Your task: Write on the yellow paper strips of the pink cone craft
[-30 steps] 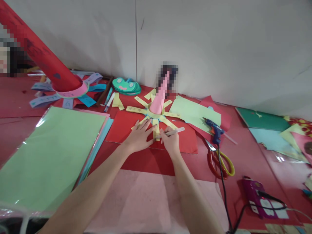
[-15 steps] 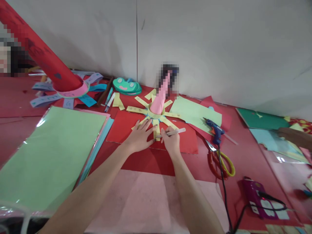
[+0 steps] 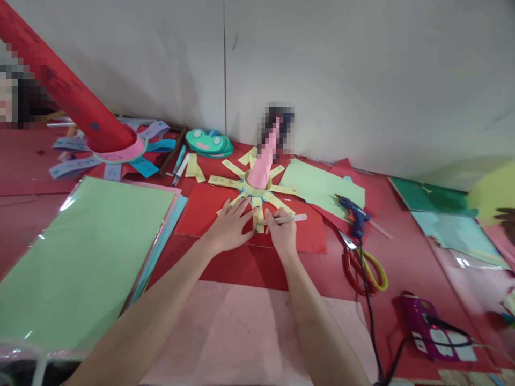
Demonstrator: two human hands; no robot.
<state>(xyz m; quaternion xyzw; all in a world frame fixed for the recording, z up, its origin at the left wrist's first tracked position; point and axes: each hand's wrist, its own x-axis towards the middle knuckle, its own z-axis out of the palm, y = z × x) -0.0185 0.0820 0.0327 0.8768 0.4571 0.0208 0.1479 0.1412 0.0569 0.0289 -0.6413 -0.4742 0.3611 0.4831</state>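
A pink paper cone rises from a yellow ring with several yellow paper strips spread around it, on a red sheet. My left hand lies with fingers spread on the sheet, its fingertips touching the strips in front of the cone. My right hand is closed around a pale pen, whose tip end is at the front strip.
Green sheets lie at the left, below a large red cone. On the right are a blue glue gun, scissors and a purple box with cables. Another person's hand shows at the right edge.
At the right, the other person's hand has shifted toward the edge, and a yellow sheet has come into view there. My hands have barely moved.
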